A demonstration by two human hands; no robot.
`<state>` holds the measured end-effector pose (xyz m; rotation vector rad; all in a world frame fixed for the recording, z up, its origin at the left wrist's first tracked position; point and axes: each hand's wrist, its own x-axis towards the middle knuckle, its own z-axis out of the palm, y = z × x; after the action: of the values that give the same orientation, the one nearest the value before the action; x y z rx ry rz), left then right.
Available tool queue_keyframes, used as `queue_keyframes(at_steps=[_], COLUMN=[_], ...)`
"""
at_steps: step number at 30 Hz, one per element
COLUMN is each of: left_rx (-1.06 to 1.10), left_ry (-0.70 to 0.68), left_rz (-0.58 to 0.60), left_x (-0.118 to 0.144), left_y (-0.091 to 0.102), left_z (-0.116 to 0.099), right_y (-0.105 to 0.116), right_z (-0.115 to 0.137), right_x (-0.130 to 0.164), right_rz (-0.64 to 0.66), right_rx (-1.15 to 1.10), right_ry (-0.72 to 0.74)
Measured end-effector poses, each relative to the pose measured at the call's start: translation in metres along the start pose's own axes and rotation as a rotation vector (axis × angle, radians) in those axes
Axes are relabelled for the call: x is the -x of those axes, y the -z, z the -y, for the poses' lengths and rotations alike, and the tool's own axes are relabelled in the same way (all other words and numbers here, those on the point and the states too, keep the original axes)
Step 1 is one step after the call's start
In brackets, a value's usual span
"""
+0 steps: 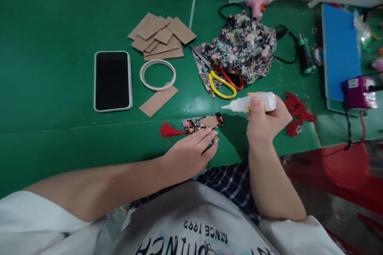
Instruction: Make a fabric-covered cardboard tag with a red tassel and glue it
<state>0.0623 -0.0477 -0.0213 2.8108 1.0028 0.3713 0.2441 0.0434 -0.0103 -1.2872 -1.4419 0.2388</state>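
My right hand (265, 121) is closed around a clear glue bottle (267, 101), its white nozzle pointing left above the table. Under my left hand (191, 149) lies a small cardboard strip (211, 121) partly wrapped in black floral cloth (194, 126). The left fingers are stretched out and rest on the cloth's near edge, pressing it down. From the strip's left end sticks out a red tassel (171, 129). Bare cardboard shows along the middle of the strip, between the cloth edges.
Beyond my hands are yellow-and-red scissors (223, 84), crumpled floral fabric (247, 48), a tape roll (158, 75), a cardboard piece (158, 100), stacked cardboard (163, 36) and a phone (113, 81). Red tassels (297, 111) lie at right, near a blue board (341, 51). A pink glue gun (255, 6) sits behind.
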Motion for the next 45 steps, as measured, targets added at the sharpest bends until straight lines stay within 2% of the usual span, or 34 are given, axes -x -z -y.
queue_keyframes(at_steps=[7,9,14,22,30,38,45], left_rx=[0.011,0.008,-0.006,-0.053,-0.036,-0.018,0.004], left_ry=[0.005,0.005,0.004,-0.020,-0.043,-0.072,-0.067], left_rz=[0.021,0.014,-0.001,-0.002,-0.064,-0.066,-0.070], left_x=[0.000,0.001,0.000,0.000,0.001,-0.001,-0.002], left_y=[-0.001,-0.001,-0.002,-0.001,-0.003,-0.005,-0.009], left_z=[0.002,0.002,0.002,0.000,-0.002,-0.002,-0.002], right_y=[0.008,0.012,0.018,0.021,0.025,0.023,0.022], right_z=[-0.001,0.001,0.006,0.015,0.009,0.005,0.000], right_x=[-0.003,-0.003,0.002,0.006,0.016,0.016,0.013], right_rz=[-0.214,-0.183,0.010,0.169,0.164,0.172,0.212], right_rx=[-0.119,-0.098,-0.007,0.093,0.169,0.152,0.226], right_ry=[-0.077,-0.078,-0.010,0.079,0.020,0.038,0.090])
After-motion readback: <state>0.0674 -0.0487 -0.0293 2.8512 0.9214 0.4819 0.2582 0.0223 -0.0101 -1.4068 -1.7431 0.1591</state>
